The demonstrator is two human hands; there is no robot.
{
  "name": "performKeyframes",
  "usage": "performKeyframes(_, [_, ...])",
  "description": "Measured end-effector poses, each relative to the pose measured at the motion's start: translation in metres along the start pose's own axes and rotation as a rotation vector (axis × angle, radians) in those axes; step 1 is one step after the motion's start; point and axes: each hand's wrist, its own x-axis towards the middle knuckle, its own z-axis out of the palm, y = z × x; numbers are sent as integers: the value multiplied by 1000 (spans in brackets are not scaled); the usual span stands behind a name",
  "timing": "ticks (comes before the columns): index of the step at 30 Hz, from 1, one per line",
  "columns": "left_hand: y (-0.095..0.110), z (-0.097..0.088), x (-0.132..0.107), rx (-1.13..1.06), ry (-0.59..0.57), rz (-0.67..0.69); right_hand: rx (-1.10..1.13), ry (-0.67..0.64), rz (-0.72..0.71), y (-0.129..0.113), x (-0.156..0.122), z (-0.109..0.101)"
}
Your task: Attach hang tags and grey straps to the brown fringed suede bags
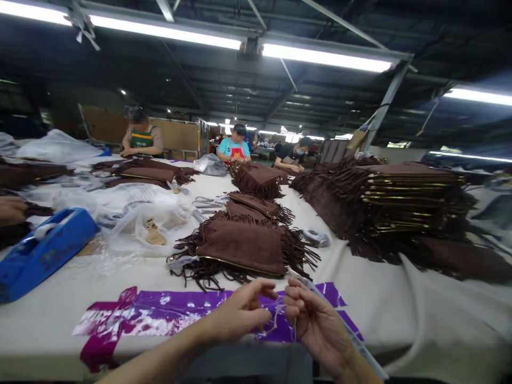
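My left hand (242,312) is low in the middle of the view, thumb and forefinger apart, other fingers loosely curled; nothing shows in its grasp. Close beside it, my right hand (314,322) is closed, its fingers pinching a thin white string (275,320) that loops down between the hands. Under both hands lies purple plastic tape (188,309) along the table edge. A long pale strip like a ruler (360,344) passes beneath my right hand. Just beyond my hands sits a brown fringed pouch (242,246) with a gold zipper.
Brown zippered pouches (412,200) are piled high at right. A blue tape dispenser (48,250) stands at left near clear plastic bags (148,226). A clear tape roll (315,237) and scissors (208,202) lie mid-table. Several people (234,146) work across the table; another person's hand (12,209) shows at far left.
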Motion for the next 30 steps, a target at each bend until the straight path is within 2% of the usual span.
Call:
performKeyframes(3, [1,12,15,-211,-142,-133,-58,29,-44,-8,-10,-1])
performKeyframes(7, [-3,19,20,-176,-176,-245,-203,59,-102,-18,-24,-15])
performKeyframes(9, [-3,21,19,-112,-173,-243,-404,77,-109,-21,-30,-24])
performKeyframes(13, [9,23,21,133,-117,-190,-1083,36,-278,-22,-38,-31])
performKeyframes(15, [19,23,25,196,-128,-160,-1297,-21,-294,-23,-39,-31])
performKeyframes(18, [31,19,37,203,-204,-142,-1395,-30,-239,-27,-39,-33])
performKeyframes(24, [36,17,75,299,-327,-12,-1656,21,-319,-50,-33,-30])
performKeyframes(27, [30,8,101,418,-263,41,-1739,75,-363,-65,-27,-27])
performKeyframes(30, [16,-7,130,760,-128,224,-1702,103,-330,-75,-20,-29])
